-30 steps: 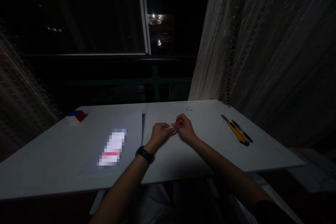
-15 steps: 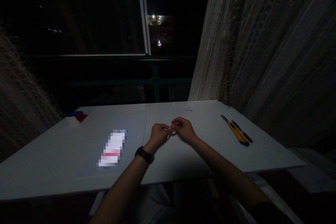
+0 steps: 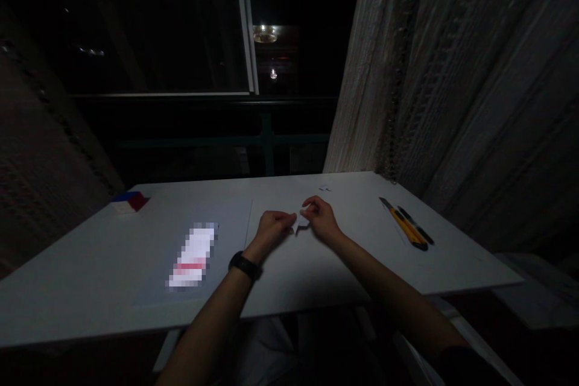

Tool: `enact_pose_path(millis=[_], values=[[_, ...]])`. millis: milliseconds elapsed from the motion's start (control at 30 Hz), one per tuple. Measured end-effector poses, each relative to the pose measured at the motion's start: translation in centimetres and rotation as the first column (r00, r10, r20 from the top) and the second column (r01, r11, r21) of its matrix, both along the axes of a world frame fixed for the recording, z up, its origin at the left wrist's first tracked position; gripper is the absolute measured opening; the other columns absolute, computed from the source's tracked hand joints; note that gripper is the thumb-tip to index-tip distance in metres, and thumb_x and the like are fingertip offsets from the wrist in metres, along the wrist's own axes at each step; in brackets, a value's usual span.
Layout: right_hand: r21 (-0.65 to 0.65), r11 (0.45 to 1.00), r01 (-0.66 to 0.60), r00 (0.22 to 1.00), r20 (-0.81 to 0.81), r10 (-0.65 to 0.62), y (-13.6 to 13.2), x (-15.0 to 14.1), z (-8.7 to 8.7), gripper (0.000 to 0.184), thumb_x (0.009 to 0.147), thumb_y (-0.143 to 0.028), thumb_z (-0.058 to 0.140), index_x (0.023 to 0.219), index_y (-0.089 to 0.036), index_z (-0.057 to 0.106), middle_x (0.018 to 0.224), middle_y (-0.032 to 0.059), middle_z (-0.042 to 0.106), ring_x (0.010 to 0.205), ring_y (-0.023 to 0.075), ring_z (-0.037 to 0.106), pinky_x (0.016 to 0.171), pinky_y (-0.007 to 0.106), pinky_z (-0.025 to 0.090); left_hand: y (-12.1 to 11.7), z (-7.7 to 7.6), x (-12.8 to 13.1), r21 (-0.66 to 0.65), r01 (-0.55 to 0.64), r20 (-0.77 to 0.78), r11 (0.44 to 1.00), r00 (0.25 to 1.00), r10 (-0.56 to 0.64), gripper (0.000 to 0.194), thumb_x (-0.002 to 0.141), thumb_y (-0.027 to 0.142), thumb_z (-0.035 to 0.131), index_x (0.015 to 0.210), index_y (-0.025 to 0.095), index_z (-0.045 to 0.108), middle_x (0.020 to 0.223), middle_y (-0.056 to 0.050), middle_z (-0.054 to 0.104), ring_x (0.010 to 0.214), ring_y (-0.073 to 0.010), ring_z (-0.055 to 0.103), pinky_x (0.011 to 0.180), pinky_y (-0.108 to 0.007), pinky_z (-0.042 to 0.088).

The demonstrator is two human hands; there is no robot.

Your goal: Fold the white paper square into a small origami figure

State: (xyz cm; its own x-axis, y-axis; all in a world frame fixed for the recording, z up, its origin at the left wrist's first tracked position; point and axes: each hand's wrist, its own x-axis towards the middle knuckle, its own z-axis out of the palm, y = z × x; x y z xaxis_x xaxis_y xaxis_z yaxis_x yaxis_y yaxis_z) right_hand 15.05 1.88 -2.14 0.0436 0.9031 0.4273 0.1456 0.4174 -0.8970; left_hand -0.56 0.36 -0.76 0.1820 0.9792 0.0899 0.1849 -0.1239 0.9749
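Note:
Over the middle of the white table (image 3: 289,289), a small piece of folded white paper (image 3: 302,222) is held between my two hands. My left hand (image 3: 272,227), with a black band on its wrist, pinches the paper's left side between thumb and fingers. On the other side my right hand (image 3: 321,217) grips the paper's right edge, its index finger curled above. A pointed corner of the paper hangs down between the hands. Its exact folded shape is too small and dim to make out.
Left of my hands, a lit phone (image 3: 194,253), its screen pixelated, rests on a large pale sheet (image 3: 235,223). A colored cube (image 3: 128,202) sits at the far left. Rightward lie a yellow cutter (image 3: 409,232) and a black pen (image 3: 416,226). Small scraps (image 3: 324,189) lie near the back edge.
My hands have drawn slightly apart, and more of the white paper shows between them. The right hand has shifted a little right and up.

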Motion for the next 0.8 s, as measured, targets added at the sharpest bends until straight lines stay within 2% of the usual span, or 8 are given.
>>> enact_pose_path(millis=[133, 267, 333, 433, 533, 667, 800], values=[[-0.009, 1.0, -0.01, 1.0, -0.014, 0.01, 0.08, 0.19, -0.03, 0.019, 0.064, -0.028, 0.062, 0.079, -0.019, 0.054, 0.052, -0.0075, 0.047, 0.048, 0.009, 0.046, 0.047, 0.02, 0.037, -0.09, 0.14, 0.16, 0.044, -0.027, -0.027, 0.999, 0.999, 0.028, 0.039, 0.064, 0.048, 0.062, 0.055, 0.01, 0.064, 0.048, -0.004, 0.057, 0.044, -0.0104, 0.046, 0.044, -0.022, 0.031], [-0.067, 0.983, -0.174, 0.984, -0.037, 0.172, -0.14, 0.22, 0.2, 0.024, 0.062, -0.029, 0.064, 0.082, -0.017, 0.058, 0.054, -0.007, 0.048, 0.049, 0.0083, 0.047, 0.046, 0.02, 0.037, -0.07, 0.21, 0.13, 0.08, -0.08, -0.073, 0.994, 0.994, 0.086, 0.036, 0.066, 0.045, 0.06, 0.055, 0.012, 0.063, 0.046, -0.003, 0.057, 0.044, -0.0112, 0.048, 0.045, -0.022, 0.032], [-0.091, 0.972, -0.217, 0.976, -0.012, 0.216, -0.26, 0.22, 0.32, 0.023, 0.061, -0.029, 0.066, 0.08, -0.016, 0.061, 0.051, -0.0072, 0.045, 0.047, 0.0073, 0.043, 0.044, 0.02, 0.034, -0.02, 0.16, 0.06, 0.083, -0.08, -0.096, 0.993, 0.991, 0.088, 0.036, 0.067, 0.045, 0.058, 0.055, 0.012, 0.063, 0.046, -0.003, 0.057, 0.044, -0.0113, 0.048, 0.045, -0.023, 0.032], [-0.117, 0.973, -0.201, 0.979, -0.008, 0.201, -0.35, 0.2, 0.43, 0.023, 0.058, -0.027, 0.068, 0.076, -0.015, 0.062, 0.048, -0.0083, 0.041, 0.042, 0.0056, 0.036, 0.041, 0.019, 0.028, 0.02, 0.0, 0.01, 0.091, -0.049, -0.128, 0.995, 0.99, 0.06, 0.037, 0.068, 0.046, 0.057, 0.055, 0.012, 0.063, 0.047, -0.003, 0.057, 0.044, -0.0111, 0.047, 0.045, -0.023, 0.032], [-0.171, 0.966, -0.194, 0.98, -0.076, 0.183, -0.36, 0.19, 0.53, 0.024, 0.052, -0.024, 0.069, 0.073, -0.015, 0.062, 0.044, -0.01, 0.038, 0.039, 0.0045, 0.032, 0.039, 0.019, 0.026, 0.05, -0.16, -0.01, 0.126, -0.02, -0.19, 0.992, 0.981, 0.044, 0.038, 0.07, 0.047, 0.056, 0.057, 0.012, 0.065, 0.048, -0.003, 0.058, 0.046, -0.0114, 0.048, 0.047, -0.022, 0.033], [-0.183, 0.959, -0.216, 0.972, -0.137, 0.193, -0.38, 0.27, 0.73, 0.027, 0.048, -0.023, 0.071, 0.073, -0.016, 0.062, 0.042, -0.0108, 0.038, 0.039, 0.0046, 0.033, 0.039, 0.019, 0.028, 0.25, -0.4, -0.09, 0.177, -0.003, -0.224, 0.984, 0.974, 0.043, 0.04, 0.071, 0.048, 0.054, 0.061, 0.011, 0.066, 0.05, -0.004, 0.059, 0.049, -0.0121, 0.05, 0.049, -0.022, 0.034], [-0.18, 0.949, -0.257, 0.962, -0.141, 0.234, -0.37, 0.49, 0.87, 0.03, 0.05, -0.025, 0.073, 0.075, -0.015, 0.062, 0.042, -0.0101, 0.041, 0.039, 0.0047, 0.037, 0.041, 0.019, 0.03, 0.48, -0.61, -0.2, 0.235, -0.046, -0.233, 0.971, 0.967, 0.102, 0.041, 0.072, 0.049, 0.053, 0.063, 0.011, 0.066, 0.052, -0.004, 0.059, 0.05, -0.0125, 0.05, 0.049, -0.022, 0.034]])
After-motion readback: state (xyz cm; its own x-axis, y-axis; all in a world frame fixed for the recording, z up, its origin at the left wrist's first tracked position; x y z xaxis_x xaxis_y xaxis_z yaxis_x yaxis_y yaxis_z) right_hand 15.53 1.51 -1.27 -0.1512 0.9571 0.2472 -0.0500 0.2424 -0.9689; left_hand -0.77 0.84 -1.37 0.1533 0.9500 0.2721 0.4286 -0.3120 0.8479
